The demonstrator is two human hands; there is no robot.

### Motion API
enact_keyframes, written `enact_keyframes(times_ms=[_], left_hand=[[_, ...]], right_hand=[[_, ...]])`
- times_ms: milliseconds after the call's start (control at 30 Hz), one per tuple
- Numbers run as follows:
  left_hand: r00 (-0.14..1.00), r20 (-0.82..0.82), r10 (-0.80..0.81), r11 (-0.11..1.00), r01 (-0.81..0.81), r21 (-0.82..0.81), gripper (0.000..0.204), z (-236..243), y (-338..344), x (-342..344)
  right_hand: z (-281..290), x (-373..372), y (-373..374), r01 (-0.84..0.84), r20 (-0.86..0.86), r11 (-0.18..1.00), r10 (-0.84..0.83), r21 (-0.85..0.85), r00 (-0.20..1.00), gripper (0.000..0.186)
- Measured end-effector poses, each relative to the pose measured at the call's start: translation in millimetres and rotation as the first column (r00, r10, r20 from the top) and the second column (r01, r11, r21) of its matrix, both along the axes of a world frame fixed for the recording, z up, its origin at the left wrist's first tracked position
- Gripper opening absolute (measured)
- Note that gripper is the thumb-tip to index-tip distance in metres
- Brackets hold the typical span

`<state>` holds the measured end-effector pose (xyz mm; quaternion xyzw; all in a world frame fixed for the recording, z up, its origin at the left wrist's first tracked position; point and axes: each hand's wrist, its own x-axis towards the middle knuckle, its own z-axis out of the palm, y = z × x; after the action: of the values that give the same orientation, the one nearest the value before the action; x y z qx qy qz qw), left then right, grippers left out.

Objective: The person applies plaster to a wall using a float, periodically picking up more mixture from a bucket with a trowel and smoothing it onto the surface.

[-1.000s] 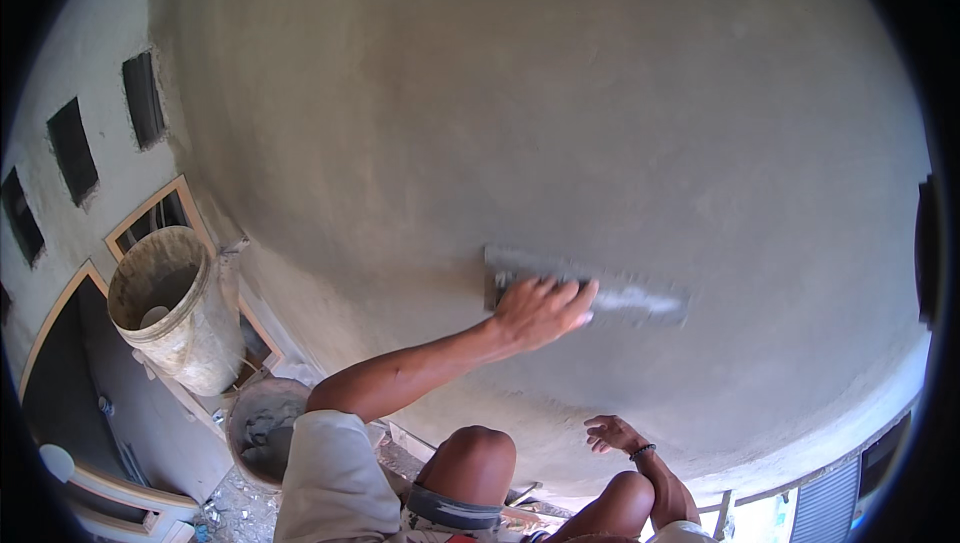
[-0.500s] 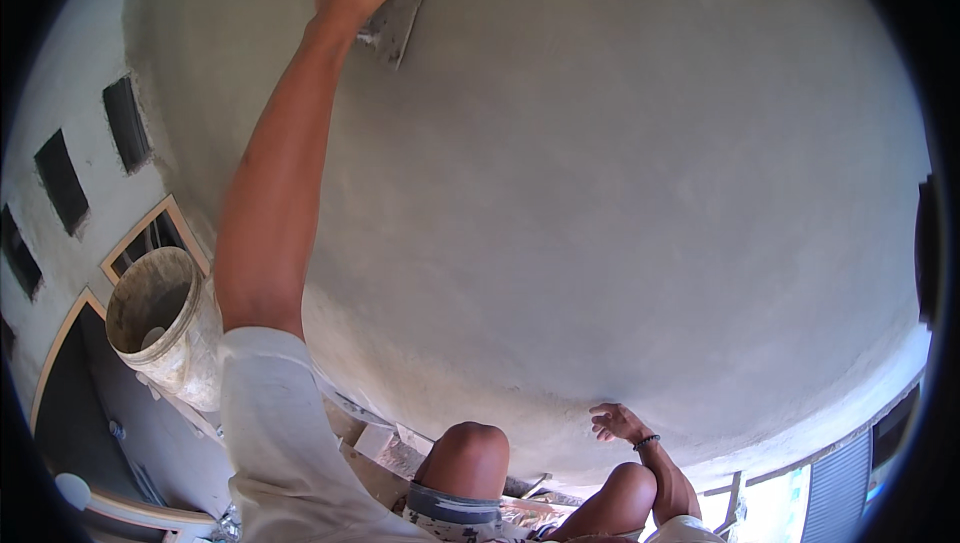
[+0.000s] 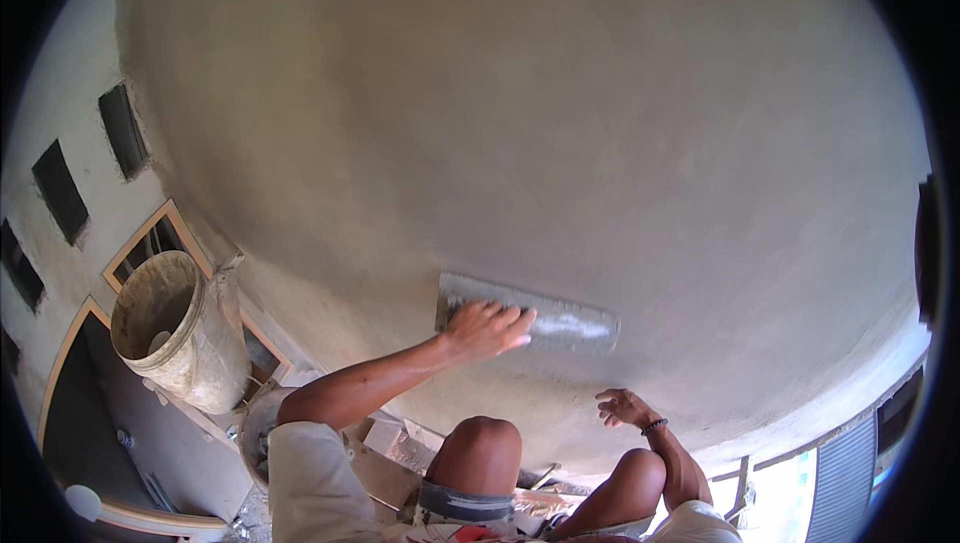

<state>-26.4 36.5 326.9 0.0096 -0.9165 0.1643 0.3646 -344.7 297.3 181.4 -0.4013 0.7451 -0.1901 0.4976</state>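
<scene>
My left hand (image 3: 488,331) is closed on the handle of a rectangular metal plastering trowel (image 3: 580,327). The trowel's blade lies against the low middle of a grey plastered wall (image 3: 620,153), its long side running nearly level. Pale wet smears show on the blade, while the handle is mostly hidden under my fingers. To the right, my right hand (image 3: 626,408), with a dark beaded bracelet at the wrist, is beside the wall's lower part. Its fingers are loosely bent and apart, and nothing is in them. Whether it touches the plaster I cannot tell.
A stained, pale bucket (image 3: 218,368) stands at the left. Below it, a second container (image 3: 257,433) is partly behind my left arm. Farther left is a pale wall with several dark openings (image 3: 122,131) and a wood-framed window (image 3: 178,215). My bent knees (image 3: 480,453) are below the wall.
My left hand has brought the trowel down and to the right from the top of the wall, and the blade has turned from steep to nearly level. My right hand has barely moved.
</scene>
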Motion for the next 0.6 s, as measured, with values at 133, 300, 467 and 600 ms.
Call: enact_keyframes(times_ms=[133,300,467,600], left_hand=[[0.976,-0.217,-0.003,0.985,-0.035,-0.170,0.053,107.9,8.6,20.0],[0.884,-0.466,-0.031,0.952,-0.116,-0.284,0.049,284.1,-48.4,11.9],[0.941,-0.321,0.109,0.947,-0.197,-0.255,0.045,304.4,-48.7,-5.1],[0.983,-0.177,0.059,0.959,-0.105,-0.263,0.047,175.9,-36.9,-9.6]], right_hand=[[12.6,-11.5,16.1,0.075,-0.009,0.997,-0.075,-0.031,0.997,0.037],[3.5,-14.4,16.6,0.075,-0.047,0.997,-0.076,-0.028,0.996,0.036],[13.5,-1.2,5.6,0.025,0.036,0.998,-0.023,-0.055,0.999,0.036],[8.5,-3.5,12.0,0.010,-0.052,1.000,-0.009,0.014,0.999,0.037]])
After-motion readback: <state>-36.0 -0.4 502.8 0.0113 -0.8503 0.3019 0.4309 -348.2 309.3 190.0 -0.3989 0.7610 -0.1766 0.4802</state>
